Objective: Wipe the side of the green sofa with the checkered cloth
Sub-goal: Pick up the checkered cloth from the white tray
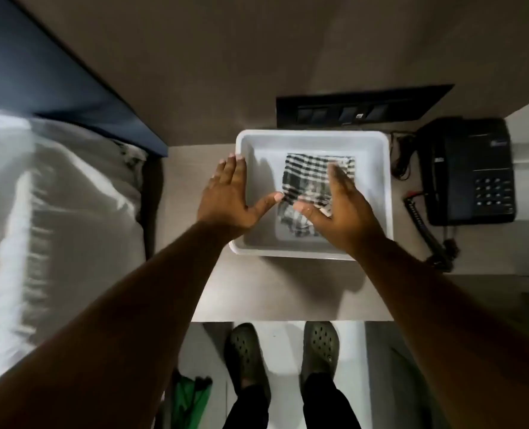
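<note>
A black-and-white checkered cloth [309, 181] lies folded inside a white plastic tub [378, 168] on a small beige table. My left hand [229, 196] hovers flat over the tub's left part, fingers spread, thumb tip close to the cloth's left edge. Over the cloth's right and near side is my right hand [337, 209], fingers apart and blurred, covering part of it. Neither hand grips the cloth. No green sofa is in view.
A black desk phone [470, 171] with its coiled cord sits right of the tub. Behind the tub, a black switch panel [359, 108] is set in the wall. A bed with white linen [40, 212] is at left. My feet in green clogs [247, 351] stand below the table edge.
</note>
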Available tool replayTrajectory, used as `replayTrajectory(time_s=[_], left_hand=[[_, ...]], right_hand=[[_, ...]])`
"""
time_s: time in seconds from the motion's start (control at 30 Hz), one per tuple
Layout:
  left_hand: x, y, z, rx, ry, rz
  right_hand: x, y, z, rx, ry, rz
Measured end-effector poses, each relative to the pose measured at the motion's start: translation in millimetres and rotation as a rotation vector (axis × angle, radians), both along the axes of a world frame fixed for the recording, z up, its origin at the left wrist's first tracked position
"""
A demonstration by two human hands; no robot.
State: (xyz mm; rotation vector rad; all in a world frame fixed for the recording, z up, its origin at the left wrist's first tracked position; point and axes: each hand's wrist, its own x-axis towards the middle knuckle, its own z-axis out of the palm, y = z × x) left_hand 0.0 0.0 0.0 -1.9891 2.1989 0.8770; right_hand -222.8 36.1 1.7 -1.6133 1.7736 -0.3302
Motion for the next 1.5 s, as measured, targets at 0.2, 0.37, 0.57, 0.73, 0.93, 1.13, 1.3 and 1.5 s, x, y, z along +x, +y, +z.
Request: replayTrajectory(time_s=[0.2,0.37,0.57,0.73,0.93,1.13,1.3,1.5], left_hand=[[5.1,4.5,-46.6,-0.185,-0.163,-0.144],[6.5,7.7,-52.7,-0.255,-0.149,-0.149],[3.9,6.9,-53.3,-0.27,-0.196,-0.154],[3.3,7.6,-56.2,-0.291,-0.195,-0.149],[5.1,9.3,-54.8,-0.298,-0.203,-0.151],[5.3,8.4,-44.7,-0.236,-0.18,-0.181],[6.5,23.3,-9.4,-0.21,-0.091,-0.232],[-19.0,55.5,95.7,-0.253,-0.045,-0.431]], right_hand=[[4.9,-10.2,-58.5,-0.053,0.217,0.172],[7.6,-14.9,-87.3,-0.125,0.425,0.276],[10.1,-15.3,-92.3,-0.184,0.512,0.276],[13.9,-17.8,-95.5,-0.212,0.547,0.267],[17.1,-27.0,-100.3,-0.282,0.535,0.246],[2.0,-28.4,-57.0,-0.325,0.07,-0.242],[-8.9,29.0,9.1,-0.376,-0.34,-0.739],[-7.8,143.2,104.8,-0.286,-0.569,-1.185]])
